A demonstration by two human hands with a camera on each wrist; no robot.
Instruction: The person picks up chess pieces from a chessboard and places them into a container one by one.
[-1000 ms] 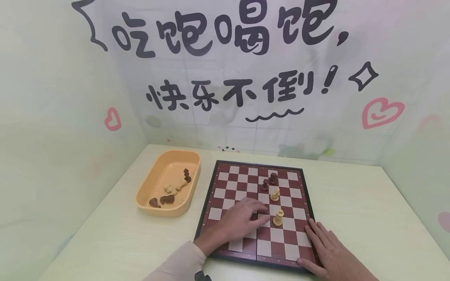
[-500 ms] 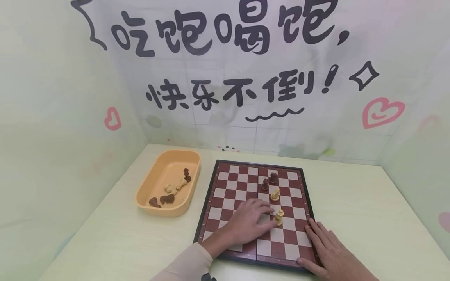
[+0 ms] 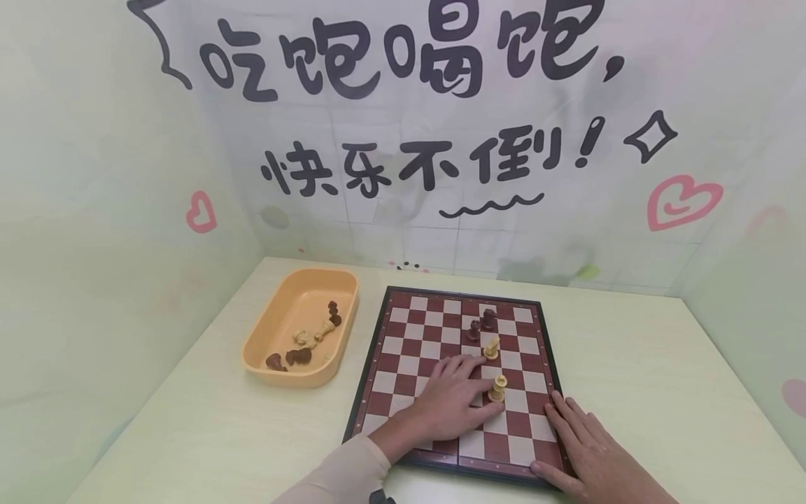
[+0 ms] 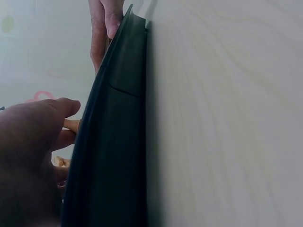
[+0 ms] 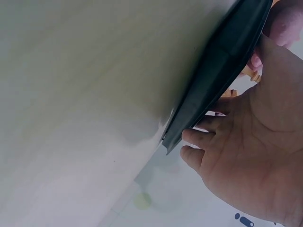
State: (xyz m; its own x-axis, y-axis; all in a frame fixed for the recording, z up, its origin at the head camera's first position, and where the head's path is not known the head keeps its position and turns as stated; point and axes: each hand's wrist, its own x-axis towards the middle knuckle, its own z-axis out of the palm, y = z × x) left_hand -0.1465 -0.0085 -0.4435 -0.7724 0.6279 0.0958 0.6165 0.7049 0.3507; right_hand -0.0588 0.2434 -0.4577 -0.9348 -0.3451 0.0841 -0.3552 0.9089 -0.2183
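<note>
Chessboard [image 3: 428, 336]: checkered top in the head view, dark sidewall in the wrist views. Right hand [image 3: 595, 451]: fingers straight along its edge. Left hand [image 3: 448, 407]: advanced since the previous frame, thumb and forefinger narrowly flanking the nearer upright cream chessman [image 3: 499, 388] on the board; whether pinched cannot be told.

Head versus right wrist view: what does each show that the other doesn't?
Only the head view: the inside of the shallow orange plastic tray with loose brown and cream chess pieces, and the checkered maroon and white face of the chessboard.
Only the right wrist view: the palm of the right hand and the board's black outer side wall.
Both: the right hand, part of the left hand, and an upright cream chess piece.
</note>
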